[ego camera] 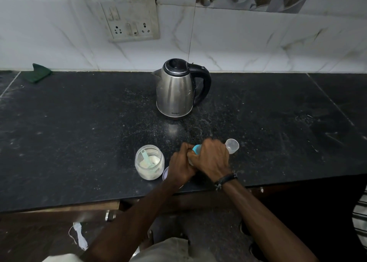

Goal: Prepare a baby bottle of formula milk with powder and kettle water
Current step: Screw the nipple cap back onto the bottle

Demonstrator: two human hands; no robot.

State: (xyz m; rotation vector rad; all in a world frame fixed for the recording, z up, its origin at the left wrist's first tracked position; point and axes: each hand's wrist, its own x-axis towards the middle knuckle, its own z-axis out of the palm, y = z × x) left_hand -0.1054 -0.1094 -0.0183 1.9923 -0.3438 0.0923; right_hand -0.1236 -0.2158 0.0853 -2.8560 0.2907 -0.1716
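Observation:
Both my hands wrap the baby bottle (196, 149) near the counter's front edge; only its blue collar and a bit of clear body show. My left hand (181, 163) grips it from the left. My right hand (211, 156) closes over it from the right and above. A clear bottle cap (232, 145) lies on the counter just right of my right hand. Left of my hands stands an open clear jar of white formula powder (149, 162) with a pale scoop inside. The steel kettle (175, 91) with a black handle stands farther back, lid closed.
The jar's pale lid (165, 174) lies partly hidden under my left wrist. The black counter (79, 132) is dusted with white specks. A green cloth (37, 73) sits at the back left by the tiled wall. A socket panel (129, 21) hangs above.

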